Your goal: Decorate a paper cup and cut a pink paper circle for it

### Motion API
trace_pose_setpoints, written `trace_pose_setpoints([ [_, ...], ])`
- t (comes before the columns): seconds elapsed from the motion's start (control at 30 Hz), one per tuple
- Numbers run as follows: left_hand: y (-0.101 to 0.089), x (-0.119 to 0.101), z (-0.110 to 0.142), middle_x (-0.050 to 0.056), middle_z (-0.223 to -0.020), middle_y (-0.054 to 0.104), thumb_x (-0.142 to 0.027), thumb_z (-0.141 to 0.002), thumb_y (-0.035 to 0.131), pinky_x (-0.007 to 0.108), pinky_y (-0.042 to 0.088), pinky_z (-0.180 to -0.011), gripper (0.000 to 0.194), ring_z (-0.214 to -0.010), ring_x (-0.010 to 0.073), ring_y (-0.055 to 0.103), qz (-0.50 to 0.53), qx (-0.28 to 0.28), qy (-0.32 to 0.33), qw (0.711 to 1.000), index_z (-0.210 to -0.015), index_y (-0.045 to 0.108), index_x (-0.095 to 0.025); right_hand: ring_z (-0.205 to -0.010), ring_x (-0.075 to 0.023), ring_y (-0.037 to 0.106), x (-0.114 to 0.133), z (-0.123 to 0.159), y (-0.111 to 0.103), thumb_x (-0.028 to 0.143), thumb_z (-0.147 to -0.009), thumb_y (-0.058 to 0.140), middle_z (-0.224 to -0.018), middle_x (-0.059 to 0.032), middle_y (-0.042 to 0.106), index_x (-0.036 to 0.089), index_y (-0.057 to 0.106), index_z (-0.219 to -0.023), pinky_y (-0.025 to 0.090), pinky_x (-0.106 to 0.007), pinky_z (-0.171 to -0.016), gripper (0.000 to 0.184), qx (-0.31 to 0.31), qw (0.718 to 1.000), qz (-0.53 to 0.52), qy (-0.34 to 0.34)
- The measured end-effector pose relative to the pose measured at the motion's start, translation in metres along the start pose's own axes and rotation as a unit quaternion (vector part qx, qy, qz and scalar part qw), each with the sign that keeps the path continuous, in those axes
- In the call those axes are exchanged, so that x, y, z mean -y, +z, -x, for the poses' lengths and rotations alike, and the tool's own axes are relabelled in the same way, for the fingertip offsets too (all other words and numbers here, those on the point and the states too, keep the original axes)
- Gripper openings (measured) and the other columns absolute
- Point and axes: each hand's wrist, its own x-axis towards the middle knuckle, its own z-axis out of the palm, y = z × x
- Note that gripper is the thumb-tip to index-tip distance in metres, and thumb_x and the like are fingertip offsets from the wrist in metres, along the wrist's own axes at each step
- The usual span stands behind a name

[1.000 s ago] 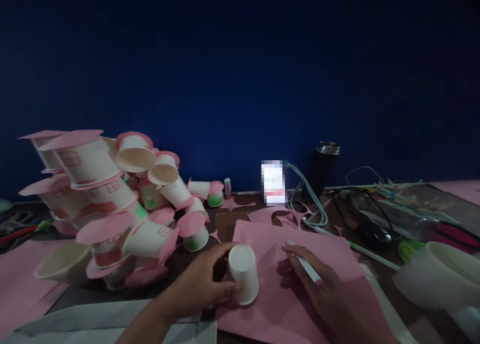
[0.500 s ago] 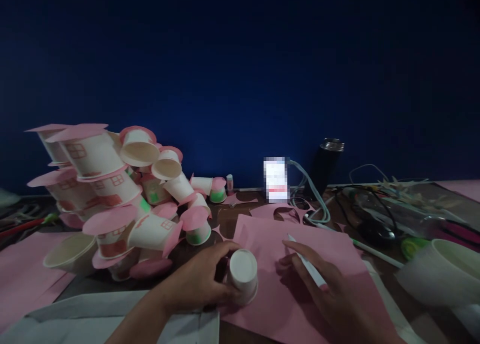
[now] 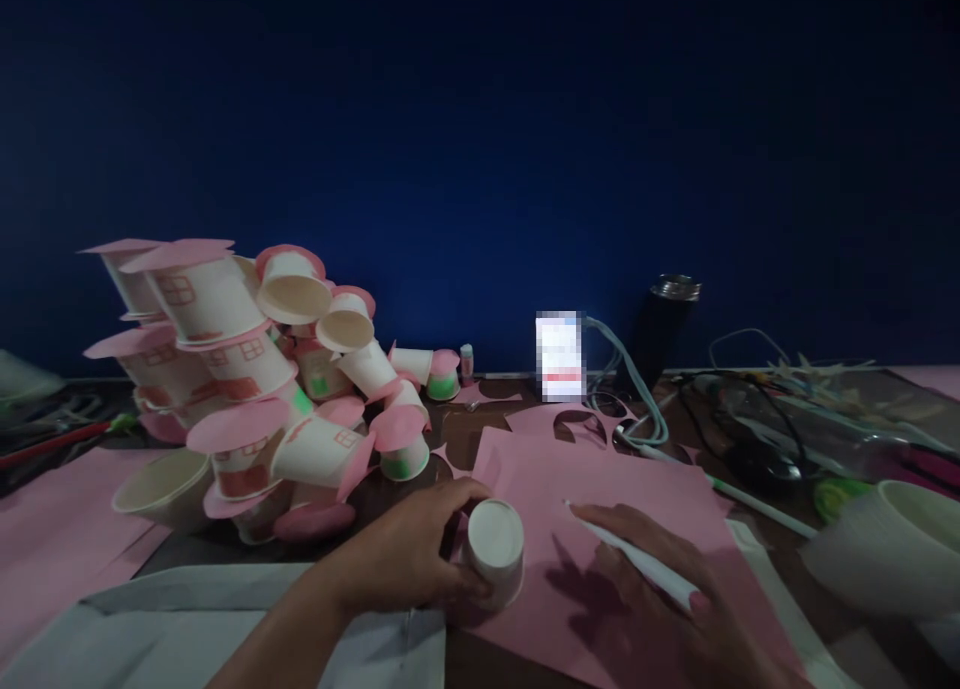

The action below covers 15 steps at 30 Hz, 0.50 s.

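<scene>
My left hand (image 3: 431,549) is wrapped round the side of a small white paper cup (image 3: 496,544), which stands upside down on a sheet of pink paper (image 3: 551,474). Between the fingers of my right hand (image 3: 660,559) is a white marker pen (image 3: 641,561) with a pink end towards the palm. Its tip points up and left, above the paper and apart from the cup. A shadow of the right hand falls on the sheet beside the cup.
Decorated paper cups (image 3: 240,369) with pink paper tops are piled at the left. Behind the sheet stand a blurred lit screen (image 3: 560,357) and a dark flask (image 3: 660,329). A larger white cup (image 3: 862,559) lies at the right, near a black mouse (image 3: 765,461).
The right hand has turned the marker pen to a flatter angle, its tip now lower and slightly left. The left hand keeps hold of the cup. The whole view has shifted slightly.
</scene>
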Motion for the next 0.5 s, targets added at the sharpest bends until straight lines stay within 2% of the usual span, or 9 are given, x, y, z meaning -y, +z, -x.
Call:
trace_pose_setpoints([
  [0.07, 0.000, 0.001, 0.000, -0.004, -0.105, 0.067, -0.022, -0.053, 0.082, 0.028, 0.043, -0.082, 0.061, -0.092, 0.0202, 0.058, -0.002, 0.000, 0.000, 1.000, -0.110, 0.062, -0.029, -0.097, -0.0258, 0.070, 0.008, -0.002, -0.003, 0.028, -0.087, 0.058, -0.104, -0.0023, 0.075, 0.035, 0.067, -0.112, 0.057, -0.040, -0.088, 0.027, 0.011, 0.999, -0.036, 0.005],
  [0.17, 0.000, 0.001, 0.001, -0.003, -0.106, 0.067, -0.021, -0.053, 0.081, 0.028, 0.043, -0.081, 0.060, -0.091, 0.0206, 0.058, -0.002, 0.003, 0.011, 1.000, -0.110, 0.062, -0.028, -0.081, -0.0219, 0.071, 0.020, -0.006, -0.008, 0.029, -0.088, 0.056, -0.092, -0.0030, 0.075, 0.030, 0.068, -0.097, 0.058, -0.029, -0.068, 0.015, 0.077, 0.988, -0.116, 0.068],
  [0.2, -0.001, 0.001, 0.001, -0.003, -0.105, 0.067, -0.020, -0.053, 0.081, 0.027, 0.043, -0.080, 0.060, -0.091, 0.0206, 0.058, -0.003, 0.004, 0.013, 1.000, -0.110, 0.062, -0.028, -0.066, -0.0186, 0.069, 0.023, -0.006, -0.009, 0.031, -0.089, 0.054, -0.078, -0.0017, 0.073, 0.028, 0.067, -0.091, 0.055, -0.026, -0.058, 0.014, 0.084, 0.982, -0.137, 0.095],
  [0.23, -0.001, 0.001, 0.001, -0.003, -0.105, 0.067, -0.020, -0.053, 0.080, 0.027, 0.043, -0.080, 0.060, -0.090, 0.0205, 0.058, -0.006, 0.004, 0.015, 1.000, -0.110, 0.062, -0.027, -0.059, -0.0170, 0.065, 0.026, -0.007, -0.010, 0.032, -0.089, 0.053, -0.071, -0.0007, 0.069, 0.026, 0.065, -0.088, 0.053, -0.025, -0.053, 0.013, 0.111, 0.976, -0.151, 0.108],
  [0.43, -0.002, -0.002, 0.002, -0.004, -0.104, 0.067, -0.021, -0.054, 0.080, 0.026, 0.042, -0.077, 0.058, -0.090, 0.0195, 0.058, -0.014, 0.000, 0.018, 1.000, -0.109, 0.062, -0.028, -0.051, -0.0144, 0.052, 0.028, -0.005, -0.006, 0.039, -0.089, 0.051, -0.060, 0.0027, 0.056, 0.025, 0.055, -0.077, 0.044, -0.024, -0.046, 0.019, 0.147, 0.968, -0.145, 0.141],
  [0.5, -0.003, -0.003, 0.003, -0.004, -0.103, 0.067, -0.020, -0.054, 0.080, 0.026, 0.042, -0.075, 0.058, -0.089, 0.0200, 0.058, -0.015, 0.003, 0.020, 1.000, -0.108, 0.062, -0.028, -0.051, -0.0144, 0.052, 0.027, -0.003, -0.004, 0.038, -0.089, 0.052, -0.059, 0.0025, 0.056, 0.025, 0.056, -0.076, 0.045, -0.023, -0.046, 0.018, 0.154, 0.966, -0.148, 0.143],
])
